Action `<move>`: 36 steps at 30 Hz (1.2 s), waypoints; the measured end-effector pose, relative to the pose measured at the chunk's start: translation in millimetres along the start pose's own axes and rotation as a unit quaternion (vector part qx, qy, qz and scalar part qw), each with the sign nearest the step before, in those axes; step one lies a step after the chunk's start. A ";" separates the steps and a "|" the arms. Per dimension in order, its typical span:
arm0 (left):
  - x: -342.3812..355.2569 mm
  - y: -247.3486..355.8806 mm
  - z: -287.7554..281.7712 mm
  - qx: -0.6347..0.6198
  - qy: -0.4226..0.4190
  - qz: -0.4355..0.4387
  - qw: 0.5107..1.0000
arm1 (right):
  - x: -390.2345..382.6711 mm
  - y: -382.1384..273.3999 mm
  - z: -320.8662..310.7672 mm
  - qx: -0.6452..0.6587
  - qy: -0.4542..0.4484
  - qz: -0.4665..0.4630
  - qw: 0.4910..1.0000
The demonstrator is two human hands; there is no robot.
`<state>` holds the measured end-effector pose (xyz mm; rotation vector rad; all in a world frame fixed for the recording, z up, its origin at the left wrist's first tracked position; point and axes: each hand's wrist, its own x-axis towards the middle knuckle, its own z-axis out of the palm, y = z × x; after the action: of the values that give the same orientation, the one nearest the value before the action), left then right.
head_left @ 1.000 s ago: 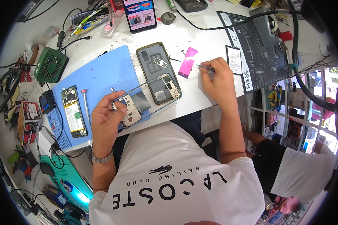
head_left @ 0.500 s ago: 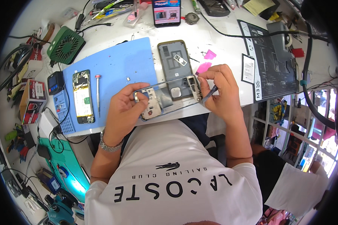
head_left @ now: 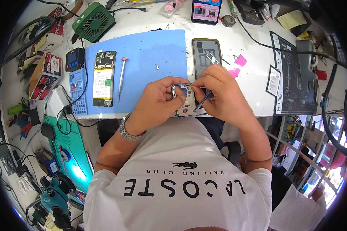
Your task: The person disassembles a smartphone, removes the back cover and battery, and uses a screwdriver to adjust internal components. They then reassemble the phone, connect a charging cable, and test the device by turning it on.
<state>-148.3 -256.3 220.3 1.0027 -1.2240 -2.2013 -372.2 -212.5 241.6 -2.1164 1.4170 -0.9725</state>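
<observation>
My left hand (head_left: 158, 101) grips a phone's mid-frame (head_left: 186, 111) by its left end, thumb on its inner face. The frame is held above the table's front edge, and much of it is hidden behind my fingers. My right hand (head_left: 223, 96) is closed on a slim dark tool (head_left: 202, 101), perhaps tweezers; its fingertips pinch close to the frame's upper edge. Just beyond lies a grey phone back cover (head_left: 205, 45), partly hidden by my right hand. An opened phone (head_left: 103, 82) with battery and board exposed rests on the blue mat, beside a screwdriver (head_left: 122, 79).
The blue mat (head_left: 150, 50) covers the table's left middle. A green fan (head_left: 94, 22) and a small dark device (head_left: 74, 59) stand left. Farther back are a lit phone (head_left: 206, 10) and pink scraps (head_left: 240, 60). A battery (head_left: 273, 80) lies by a black mat (head_left: 291, 77) at right.
My right hand has moved left along the frame, close to my left hand. The view has shifted, so the table's things appear farther right and higher.
</observation>
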 end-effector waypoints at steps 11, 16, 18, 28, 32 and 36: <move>-5.8 7.3 2.7 0.052 -0.019 -0.026 0.998 | 6.7 -4.6 -7.5 0.060 -0.050 0.106 0.991; -6.5 3.2 1.0 0.048 -0.025 -0.004 0.999 | 5.4 -0.9 -7.4 0.069 -0.042 0.098 0.992; -7.4 6.7 3.4 0.042 -0.021 -0.012 0.999 | 6.3 -1.9 -8.1 0.068 -0.050 0.109 0.990; -2.0 -2.2 -7.8 -0.028 -0.014 -0.018 0.999 | 6.8 -7.2 -15.0 0.111 0.080 0.137 0.981; -1.9 -4.9 -7.0 -0.034 0.000 -0.009 0.999 | 2.5 -9.3 -23.0 0.064 0.061 0.118 0.989; -0.2 -2.1 -3.9 -0.044 -0.007 -0.018 0.999 | -3.0 -5.5 -18.1 -0.013 -0.003 0.037 0.999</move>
<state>-145.3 -257.2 217.3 0.9831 -1.1126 -2.2724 -382.9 -206.8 256.5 -2.0679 1.5018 -0.9248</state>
